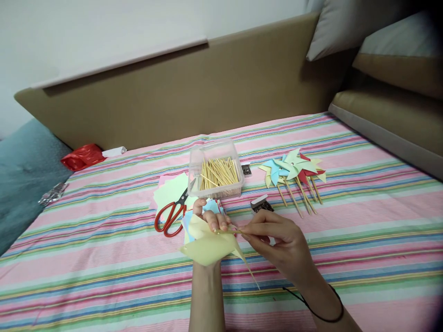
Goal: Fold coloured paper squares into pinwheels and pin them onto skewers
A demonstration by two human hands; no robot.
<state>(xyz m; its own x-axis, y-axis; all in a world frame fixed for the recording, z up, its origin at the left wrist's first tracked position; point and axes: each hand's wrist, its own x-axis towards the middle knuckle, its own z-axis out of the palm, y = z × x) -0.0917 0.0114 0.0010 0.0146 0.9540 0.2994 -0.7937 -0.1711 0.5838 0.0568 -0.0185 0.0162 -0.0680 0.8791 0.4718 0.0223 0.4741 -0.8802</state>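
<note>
A pale yellow paper pinwheel is held up in front of me, its blades partly folded and one thin point hanging down to the right. My left hand is behind and above it, fingertips pressed on the paper near its middle; the paper hides most of the palm. From the right, my right hand pinches a narrow yellowish end at the pinwheel's upper right edge. Whether that end is a paper corner or a stick I cannot make out. Just behind lie blue and other coloured paper sheets.
Red-handled scissors rest against pale green sheets. A clear plastic box holds many wooden sticks. Finished pinwheels lie at the right, near small packs of dark pins. A red plastic bag is far left.
</note>
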